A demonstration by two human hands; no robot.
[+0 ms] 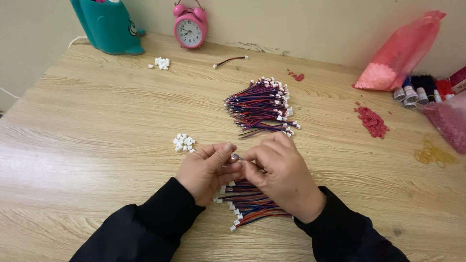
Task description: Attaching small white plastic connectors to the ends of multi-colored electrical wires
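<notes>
Light wood-grain table (97, 126) fills pretty much the whole view, pushed up against a plain beige wall (301, 24). Along the back edge sits a teal holder (109, 24) shaped like some little creature (something's poking out the top, too cropped to tell what), and next to it a pink twin-bell alarm clock (190, 28).

Over on the right, a pink plastic bag (400, 53) leans on the wall with pink bits packed in its bottom corner. Beside it, a few thread spools (417, 92) in dark and red shades, plus another pinkish bag (449, 121) cut off by the frame edge. A loose heap of red bits (371, 121) lies on the bare table nearby, and a tangle of yellow rubber bands (432, 154) a bit closer.

Mid-table there's a big bundle of red-and-blue wires (262, 106) with white plugs on the ends. 2 small piles of white connectors: 1 near the hands (183, 142), 1 by the holder (161, 63). A single wire (230, 60) lies alone up near the clock.

Both hands meet at the front. Left hand (206, 172) and right hand (281, 174) have fingertips pinched narrow around 1 thin wire end (235, 158) held between them, just above the table. Right under the wrists lies a second, smaller bundle of wires (247, 204), plugs fanned to the left.
</notes>
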